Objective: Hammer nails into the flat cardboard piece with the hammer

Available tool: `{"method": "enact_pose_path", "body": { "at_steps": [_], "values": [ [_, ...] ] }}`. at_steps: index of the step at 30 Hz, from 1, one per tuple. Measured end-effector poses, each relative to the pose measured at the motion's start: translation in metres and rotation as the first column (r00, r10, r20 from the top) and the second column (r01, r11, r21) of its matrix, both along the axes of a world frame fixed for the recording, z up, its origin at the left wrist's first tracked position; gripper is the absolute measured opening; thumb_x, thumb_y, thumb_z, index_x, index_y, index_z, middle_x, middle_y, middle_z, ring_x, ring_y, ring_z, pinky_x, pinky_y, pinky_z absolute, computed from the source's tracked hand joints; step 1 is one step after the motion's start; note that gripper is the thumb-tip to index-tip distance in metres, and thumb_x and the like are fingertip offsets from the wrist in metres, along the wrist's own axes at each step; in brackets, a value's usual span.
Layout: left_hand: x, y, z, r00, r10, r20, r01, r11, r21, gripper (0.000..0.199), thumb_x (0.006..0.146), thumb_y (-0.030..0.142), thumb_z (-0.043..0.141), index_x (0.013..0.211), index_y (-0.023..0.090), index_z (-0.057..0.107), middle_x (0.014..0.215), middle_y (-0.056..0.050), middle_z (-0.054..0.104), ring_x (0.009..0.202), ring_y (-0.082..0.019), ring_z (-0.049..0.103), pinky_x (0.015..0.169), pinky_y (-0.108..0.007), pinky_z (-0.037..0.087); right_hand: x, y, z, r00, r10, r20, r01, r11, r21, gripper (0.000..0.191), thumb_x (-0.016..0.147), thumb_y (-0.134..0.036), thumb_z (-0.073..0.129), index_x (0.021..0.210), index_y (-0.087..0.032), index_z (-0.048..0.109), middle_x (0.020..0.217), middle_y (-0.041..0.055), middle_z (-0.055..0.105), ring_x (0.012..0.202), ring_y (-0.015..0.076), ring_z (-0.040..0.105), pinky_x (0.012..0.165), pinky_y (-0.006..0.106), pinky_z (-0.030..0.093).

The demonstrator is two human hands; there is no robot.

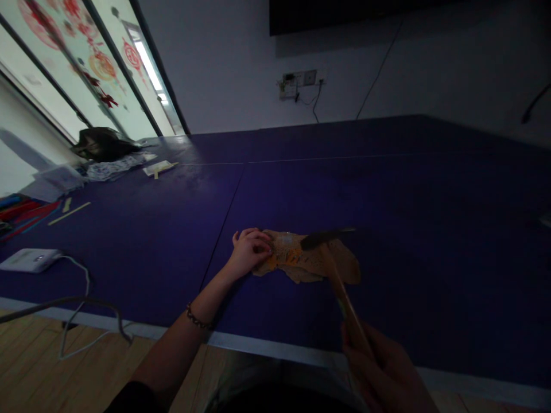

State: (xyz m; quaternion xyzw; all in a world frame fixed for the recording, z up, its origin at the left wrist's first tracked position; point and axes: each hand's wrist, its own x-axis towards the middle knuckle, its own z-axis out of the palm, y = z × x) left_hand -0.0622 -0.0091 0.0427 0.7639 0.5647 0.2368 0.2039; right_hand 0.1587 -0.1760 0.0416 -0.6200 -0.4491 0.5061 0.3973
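A brown, flat, irregular piece (303, 261) with orange marks and small dark slits lies on the blue tabletop. My left hand (249, 250) rests on its left end, fingers bent and pressed together; whatever is between the fingertips is too small to make out. In my right hand (383, 367), at the lower right, is the wooden handle of a hammer (350, 312). The dark hammer head (325, 236) is over the right half of the brown piece; whether it touches cannot be told.
On the blue table (172, 229), a white device (31, 260) with a cable sits at the left edge. Red and blue strips (32, 215), a dark bag (105, 143) and a small white tray (158, 167) lie farther back left. Wall sockets (301, 78) are behind.
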Motion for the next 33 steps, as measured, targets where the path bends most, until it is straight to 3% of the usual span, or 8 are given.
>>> {"method": "enact_pose_path", "body": {
  "at_steps": [6, 14, 33],
  "values": [
    [0.002, 0.002, -0.002, 1.000, 0.029, 0.006, -0.029, 0.999, -0.025, 0.004, 0.063, 0.023, 0.069, 0.062, 0.024, 0.065, 0.103, 0.003, 0.063, 0.113, -0.023, 0.040, 0.099, -0.051, 0.011, -0.028, 0.015, 0.009, 0.974, 0.207, 0.096, -0.213, 0.975, 0.066, 0.015, 0.068, -0.031, 0.046, 0.067, -0.018, 0.054, 0.059, -0.0016, 0.048, 0.056, 0.0144, 0.046, 0.051, 0.024, 0.037],
    [0.005, 0.003, -0.004, 0.998, 0.059, 0.003, -0.059, 0.998, -0.027, 0.003, 0.061, 0.020, 0.065, 0.062, 0.023, 0.066, 0.103, 0.003, 0.062, 0.111, -0.024, 0.041, 0.099, -0.049, 0.013, -0.038, 0.034, 0.009, 0.895, 0.348, 0.280, -0.365, 0.931, 0.009, 0.009, 0.065, -0.025, 0.042, 0.061, -0.019, 0.048, 0.053, -0.0032, 0.045, 0.052, 0.0141, 0.045, 0.049, 0.024, 0.033],
    [0.006, 0.007, -0.012, 0.997, 0.075, -0.022, -0.075, 0.997, -0.020, 0.006, 0.056, 0.019, 0.069, 0.058, 0.020, 0.064, 0.106, 0.001, 0.061, 0.109, -0.027, 0.041, 0.098, -0.050, 0.017, -0.042, 0.035, -0.001, 0.879, 0.358, 0.314, -0.393, 0.918, 0.052, 0.008, 0.069, -0.023, 0.041, 0.063, -0.020, 0.045, 0.052, -0.0049, 0.042, 0.049, 0.0125, 0.044, 0.047, 0.023, 0.031]
  ]
}}
